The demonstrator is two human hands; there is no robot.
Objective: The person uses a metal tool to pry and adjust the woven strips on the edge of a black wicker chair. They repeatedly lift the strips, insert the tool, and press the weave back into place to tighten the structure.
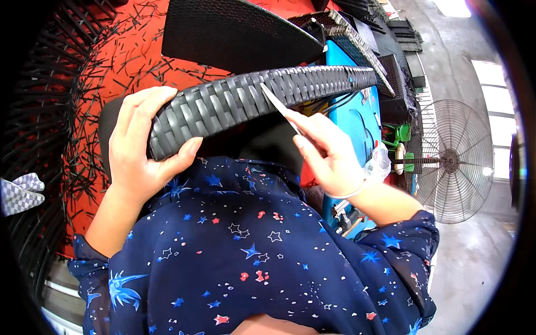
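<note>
A long piece of dark woven strip work (223, 106), like a wicker frame, lies across in front of me and runs away to the far right. Its near left end sits in the grip of my left hand (139, 139), thumb below and fingers over the top. A thin, flat, pale pointed blade (273, 101) is pinched between thumb and fingers of my right hand (329, 151). The blade's tip touches the weave around its middle. What the handle looks like is hidden in my right palm.
Dark strip scraps litter the red floor (134, 44). A large woven panel (234, 33) stands beyond the piece. To the right are a blue table (352, 128) with a clear plastic bag (378, 162) and a large fan (449, 162). Dark rods (44, 100) line the left.
</note>
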